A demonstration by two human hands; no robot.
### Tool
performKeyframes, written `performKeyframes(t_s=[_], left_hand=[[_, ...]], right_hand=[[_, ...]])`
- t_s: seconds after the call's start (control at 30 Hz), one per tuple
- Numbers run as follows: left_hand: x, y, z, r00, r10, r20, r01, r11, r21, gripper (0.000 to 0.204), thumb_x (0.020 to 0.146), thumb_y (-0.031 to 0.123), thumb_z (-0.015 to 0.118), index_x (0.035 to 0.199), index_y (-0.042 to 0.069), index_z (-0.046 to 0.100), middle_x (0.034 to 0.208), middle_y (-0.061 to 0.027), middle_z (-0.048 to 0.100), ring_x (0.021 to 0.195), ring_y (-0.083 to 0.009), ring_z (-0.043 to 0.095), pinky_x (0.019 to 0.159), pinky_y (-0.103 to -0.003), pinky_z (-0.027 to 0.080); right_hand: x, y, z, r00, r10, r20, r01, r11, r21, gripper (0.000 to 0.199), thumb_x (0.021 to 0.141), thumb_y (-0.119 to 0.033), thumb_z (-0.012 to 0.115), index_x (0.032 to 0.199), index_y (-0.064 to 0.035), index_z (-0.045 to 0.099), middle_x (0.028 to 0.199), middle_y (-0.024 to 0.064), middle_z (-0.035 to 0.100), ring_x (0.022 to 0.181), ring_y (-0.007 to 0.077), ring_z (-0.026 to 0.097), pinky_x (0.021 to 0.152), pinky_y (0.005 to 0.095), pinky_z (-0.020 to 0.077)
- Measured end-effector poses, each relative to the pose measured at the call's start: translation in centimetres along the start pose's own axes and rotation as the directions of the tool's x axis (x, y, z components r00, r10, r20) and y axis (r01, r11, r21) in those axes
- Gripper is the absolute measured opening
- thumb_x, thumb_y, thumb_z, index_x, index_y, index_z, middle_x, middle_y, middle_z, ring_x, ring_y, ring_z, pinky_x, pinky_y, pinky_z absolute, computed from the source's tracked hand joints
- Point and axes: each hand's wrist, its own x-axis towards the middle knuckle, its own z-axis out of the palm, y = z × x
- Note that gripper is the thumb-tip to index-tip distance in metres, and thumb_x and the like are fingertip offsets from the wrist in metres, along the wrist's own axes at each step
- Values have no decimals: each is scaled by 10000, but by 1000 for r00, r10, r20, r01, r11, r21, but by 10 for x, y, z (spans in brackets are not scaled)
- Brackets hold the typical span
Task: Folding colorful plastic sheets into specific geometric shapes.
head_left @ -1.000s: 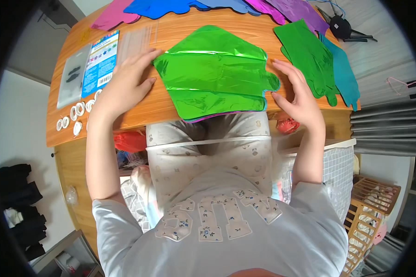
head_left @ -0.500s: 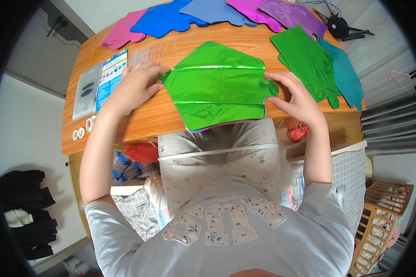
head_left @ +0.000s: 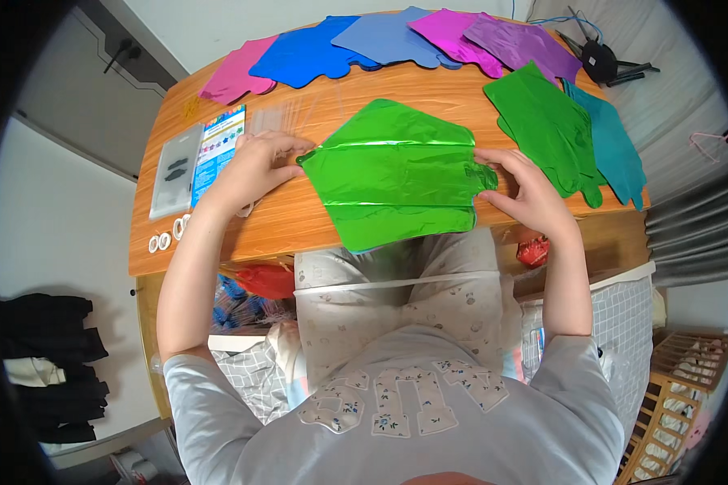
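Note:
A flat green foil balloon point(head_left: 396, 178) with creases across it lies before me, its near corner reaching past the table's front edge. My left hand point(head_left: 263, 166) has its thumb and fingertips at the pointed left corner. At the opposite side my right hand point(head_left: 530, 186) grips the edge, thumb and index finger on either side of the small rounded tab. Thin bluish slivers show along the balloon's border; whether they are more layers or its back I cannot tell. Beyond my right hand lie more green foil balloons point(head_left: 542, 125).
Along the back lie pink point(head_left: 239, 73), blue point(head_left: 307, 52), grey-blue point(head_left: 396, 36), magenta point(head_left: 457, 36) and purple point(head_left: 522, 44) foil balloons; teal ones point(head_left: 611, 141) lie right. Left are a printed card point(head_left: 217, 153), a clear bag point(head_left: 174, 178), clear straws point(head_left: 287, 117) and white rolls point(head_left: 165, 240).
The whole view has shifted slightly, so everything appears lower and further right. The magenta sliver under the balloon's near edge no longer shows. Both hands keep their places at the balloon's ends.

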Motion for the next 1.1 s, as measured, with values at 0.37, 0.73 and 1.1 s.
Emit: performKeyframes(t_s=[0.37, 0.73, 1.1], left_hand=[[-9, 3, -7, 998, -56, 40, 63, 977, -205, 315, 821, 115, 844, 1122, 66, 763, 947, -95, 762, 847, -194, 705, 772, -339, 553], [-26, -3, 1, 998, 65, -19, -68, 967, -246, 226, 833, 96, 830, 1043, 28, 780, 961, -106, 773, 825, -210, 718, 738, -322, 558], [-30, -4, 8, 996, 42, -83, -60, 972, -226, 198, 837, 93, 832, 1021, 33, 789, 922, -99, 766, 783, -206, 712, 688, -313, 546]], right_hand=[[1, 1, -3, 1000, 6, 29, -6, 1000, -1, 641, 817, -30, 811, 1413, -60, 577, 1342, 109, 660, 1254, 275, 602, 1069, 380, 483], [3, 2, -6, 999, -5, 52, 3, 999, 39, 656, 813, -2, 805, 1423, -53, 570, 1378, 115, 648, 1285, 265, 598, 1100, 388, 475], [2, 4, -6, 998, -19, 57, 17, 999, 43, 649, 816, 18, 791, 1424, -49, 575, 1378, 119, 646, 1300, 267, 588, 1112, 383, 467]])
